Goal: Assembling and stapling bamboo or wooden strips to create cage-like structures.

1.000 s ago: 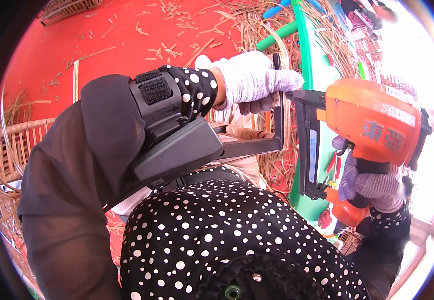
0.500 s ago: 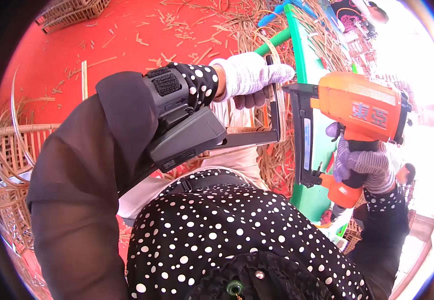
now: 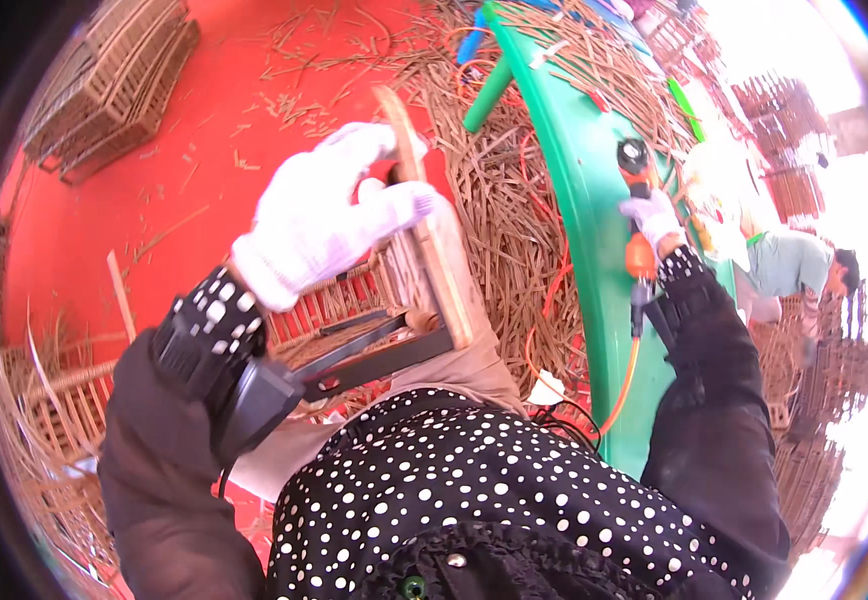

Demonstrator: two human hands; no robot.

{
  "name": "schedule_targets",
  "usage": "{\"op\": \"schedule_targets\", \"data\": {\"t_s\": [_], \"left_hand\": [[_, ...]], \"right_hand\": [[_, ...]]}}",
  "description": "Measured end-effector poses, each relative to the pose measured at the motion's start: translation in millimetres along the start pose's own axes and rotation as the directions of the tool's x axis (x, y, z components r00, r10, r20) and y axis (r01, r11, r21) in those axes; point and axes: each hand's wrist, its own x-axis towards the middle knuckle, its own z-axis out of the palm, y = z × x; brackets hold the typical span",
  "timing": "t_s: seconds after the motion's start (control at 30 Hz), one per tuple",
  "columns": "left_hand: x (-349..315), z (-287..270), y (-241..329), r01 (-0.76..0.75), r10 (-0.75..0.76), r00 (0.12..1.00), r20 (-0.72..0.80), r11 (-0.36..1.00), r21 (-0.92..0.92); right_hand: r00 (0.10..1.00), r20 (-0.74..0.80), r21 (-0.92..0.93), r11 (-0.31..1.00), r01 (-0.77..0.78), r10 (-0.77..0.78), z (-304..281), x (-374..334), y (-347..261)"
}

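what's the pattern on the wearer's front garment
White dots on black; the garment shows best in the head view.

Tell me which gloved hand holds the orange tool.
The right hand, over the green table, holds the orange tool; the left hand grips a tan strip.

A gloved right hand [image 3: 652, 215] hides part of an orange tool [image 3: 641, 258] while wicker crates [image 3: 119, 88] (upper left) run off view.

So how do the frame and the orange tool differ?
The frame is black and brown; the tool, orange and black. The tool has an orange hose; the frame shows none. Both are held: the frame by the gloved left hand, the tool by the gloved right hand.
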Motion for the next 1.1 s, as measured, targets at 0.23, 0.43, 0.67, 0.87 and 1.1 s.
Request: {"op": "schedule_targets", "data": {"t_s": [0.23,0.43,0.67,0.87,1.1], "left_hand": [[-9,0,25,-0.041,0.042,0.999,0.001,0.975,-0.220],[-16,4,41,0.013,-0.005,0.999,0.037,0.973,-0.231],[-23,4,48,0.082,-0.065,0.990,0.121,0.987,-0.140],[-19,4,38,0.010,-0.004,1.000,0.028,0.973,-0.229],[-20,3,30,0.022,-0.026,1.000,-0.014,0.969,-0.245]], "right_hand": [[0.964,0.012,0.571,0.790,-0.226,0.267,-77,12,88],[0.947,0.000,-0.310,0.900,-0.306,0.322,-92,-93,161],[0.970,-0.042,-0.420,0.876,-0.236,0.241,-71,-113,178],[0.758,0.134,-0.808,0.514,-0.289,0.638,-59,-165,211],[0.980,-0.047,-0.438,0.878,-0.193,0.192,-65,-134,184]]}}
